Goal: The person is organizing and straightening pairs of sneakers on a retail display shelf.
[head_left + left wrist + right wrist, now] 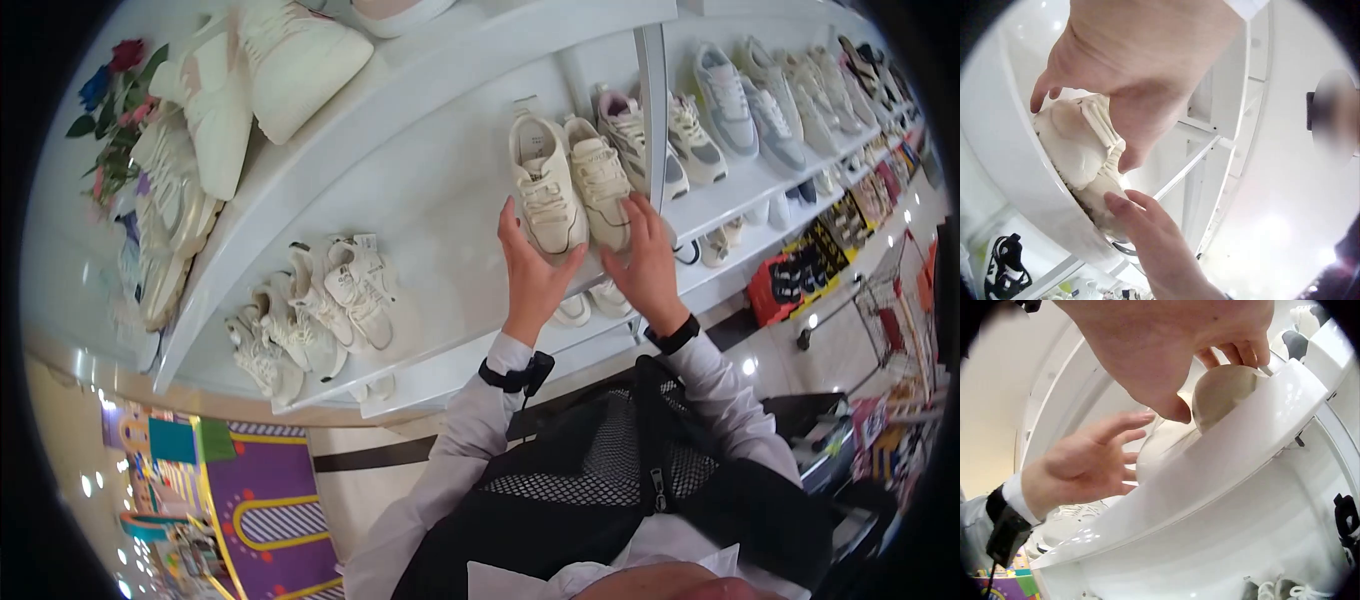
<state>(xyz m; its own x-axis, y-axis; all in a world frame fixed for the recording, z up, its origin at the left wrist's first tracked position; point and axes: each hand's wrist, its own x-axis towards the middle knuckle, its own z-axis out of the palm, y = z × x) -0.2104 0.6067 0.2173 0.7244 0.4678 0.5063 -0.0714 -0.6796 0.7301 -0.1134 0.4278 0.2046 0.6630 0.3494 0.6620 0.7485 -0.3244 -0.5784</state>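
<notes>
A pair of cream lace-up shoes stands side by side on a white shelf, the left shoe [548, 195] and the right shoe [602, 185], toes toward the shelf's front edge. My left hand [537, 285] is spread around the toe of the left shoe, fingers extended along its outer side and thumb near the toe. Around the right shoe's toe, my right hand [645, 265] has its fingers on the outer side and thumb by the front. In the right wrist view the right hand [1172, 350] arches over a rounded toe [1225, 394]; whether either hand presses the shoes is unclear.
More cream shoes [360, 290] stand to the left on this shelf. A metal upright [653, 120] is close to my right hand, with grey-and-white shoes [697, 140] beyond it. Large pale shoes [300, 70] sit on the upper shelf. A shopping cart [890, 320] is at far right.
</notes>
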